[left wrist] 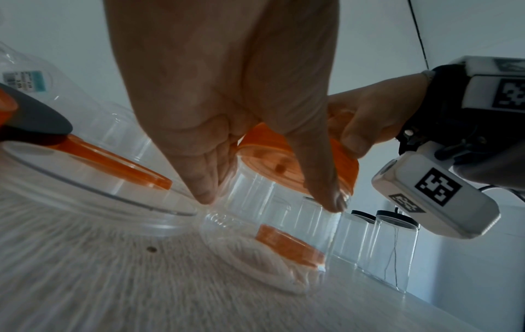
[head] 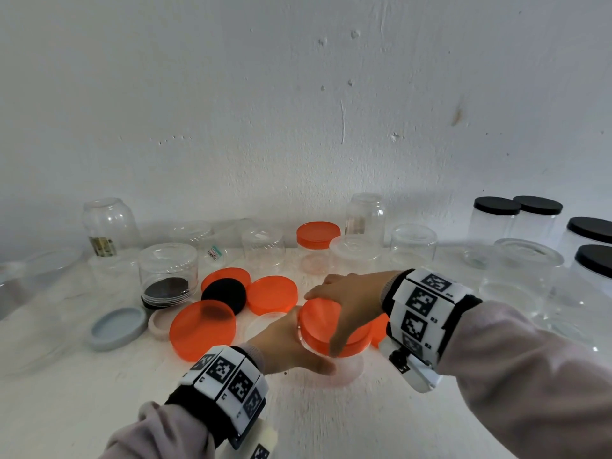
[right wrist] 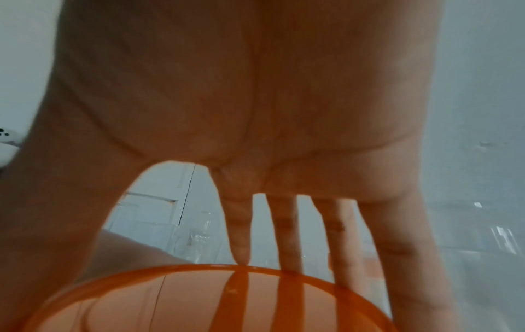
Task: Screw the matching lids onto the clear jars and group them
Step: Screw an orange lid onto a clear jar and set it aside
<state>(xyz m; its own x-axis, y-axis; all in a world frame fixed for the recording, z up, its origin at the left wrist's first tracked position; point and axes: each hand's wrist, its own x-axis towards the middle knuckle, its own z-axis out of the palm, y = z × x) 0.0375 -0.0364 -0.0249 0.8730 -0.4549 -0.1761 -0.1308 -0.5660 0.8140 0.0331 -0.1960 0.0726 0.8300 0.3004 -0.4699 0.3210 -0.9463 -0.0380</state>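
Observation:
A small clear jar (head: pixel 347 367) stands on the white table in front of me, with an orange lid (head: pixel 319 321) sitting on its mouth. My left hand (head: pixel 291 346) grips the jar from the left, thumb on the near side. From above, my right hand (head: pixel 351 293) grips the lid, fingers spread round its rim. In the left wrist view my left hand (left wrist: pixel 264 193) wraps the ribbed clear jar (left wrist: pixel 272 224) under the orange lid (left wrist: pixel 298 161). The right wrist view shows my right hand (right wrist: pixel 176 247) arched over the orange lid (right wrist: pixel 170 298), fingertips on its far edge.
Loose orange lids (head: pixel 202 329) (head: pixel 272 294), a black lid (head: pixel 224 294), a grey lid (head: pixel 117 327) and a pink lid (head: pixel 160 323) lie to the left. Several clear jars line the wall, one capped orange (head: pixel 318 246). Black-lidded jars (head: pixel 496 220) stand at the right.

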